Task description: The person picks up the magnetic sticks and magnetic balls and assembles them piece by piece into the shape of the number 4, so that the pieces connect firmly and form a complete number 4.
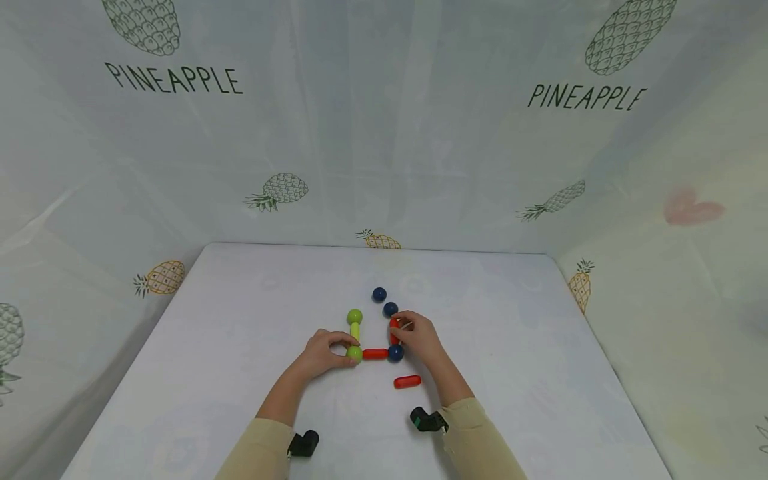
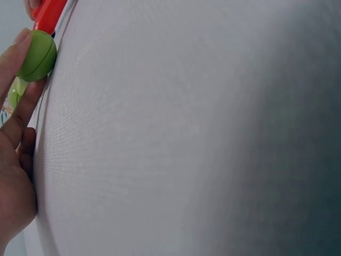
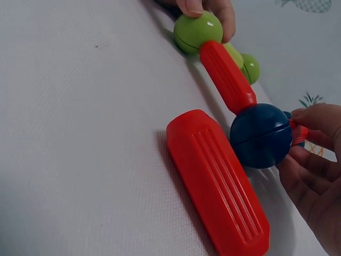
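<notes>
My left hand (image 1: 322, 353) pinches the near green ball (image 1: 355, 354) between thumb and fingers. From that ball a yellow-green rod (image 1: 355, 331) runs back to another green ball (image 1: 355, 317). A red rod (image 1: 375, 354) links the near green ball with a dark blue ball (image 3: 262, 135). My right hand (image 1: 420, 337) pinches a second red rod (image 1: 394, 331), which stands at the back of that blue ball. At this rod's far end is another dark blue ball (image 1: 391, 309); whether they touch is hard to tell.
A loose red rod (image 1: 407, 381) lies on the white table (image 1: 264, 287), nearer the sleeves. Beyond the joined pieces sits one more dark blue ball (image 1: 379, 295). Black wrist devices (image 1: 304, 443) show at both sleeves. A pineapple-printed sheet (image 1: 372, 133) hangs behind and beside the table.
</notes>
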A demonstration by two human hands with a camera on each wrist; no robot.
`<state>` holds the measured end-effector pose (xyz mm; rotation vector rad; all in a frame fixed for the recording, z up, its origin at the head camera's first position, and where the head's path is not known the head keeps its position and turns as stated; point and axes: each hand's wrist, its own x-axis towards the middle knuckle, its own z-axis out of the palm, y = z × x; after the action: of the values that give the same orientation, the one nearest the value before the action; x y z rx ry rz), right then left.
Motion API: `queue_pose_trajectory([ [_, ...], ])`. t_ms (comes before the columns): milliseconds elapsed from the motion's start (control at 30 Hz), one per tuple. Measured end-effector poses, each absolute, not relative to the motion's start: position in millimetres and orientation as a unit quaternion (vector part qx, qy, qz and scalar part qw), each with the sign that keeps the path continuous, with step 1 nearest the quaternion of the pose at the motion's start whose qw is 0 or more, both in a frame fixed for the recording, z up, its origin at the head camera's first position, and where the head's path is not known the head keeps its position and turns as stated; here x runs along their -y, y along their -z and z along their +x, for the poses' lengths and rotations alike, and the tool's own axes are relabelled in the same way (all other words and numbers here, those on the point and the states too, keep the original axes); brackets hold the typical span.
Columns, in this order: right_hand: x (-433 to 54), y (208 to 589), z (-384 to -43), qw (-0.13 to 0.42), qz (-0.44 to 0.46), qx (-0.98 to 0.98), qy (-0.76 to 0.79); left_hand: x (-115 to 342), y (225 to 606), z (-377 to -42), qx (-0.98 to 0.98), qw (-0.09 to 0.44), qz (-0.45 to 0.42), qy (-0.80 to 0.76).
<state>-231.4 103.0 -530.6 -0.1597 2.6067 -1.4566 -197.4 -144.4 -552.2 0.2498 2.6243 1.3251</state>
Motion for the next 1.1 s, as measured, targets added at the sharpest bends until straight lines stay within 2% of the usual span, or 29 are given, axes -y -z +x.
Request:
queue_pose_trajectory([
  [1100, -108.6, 527.2, -236.1, 0.073, -0.05, -0.869, 0.487, 143.4, 552.8, -197.8, -0.888, 0.103, 0.066, -0.443],
])
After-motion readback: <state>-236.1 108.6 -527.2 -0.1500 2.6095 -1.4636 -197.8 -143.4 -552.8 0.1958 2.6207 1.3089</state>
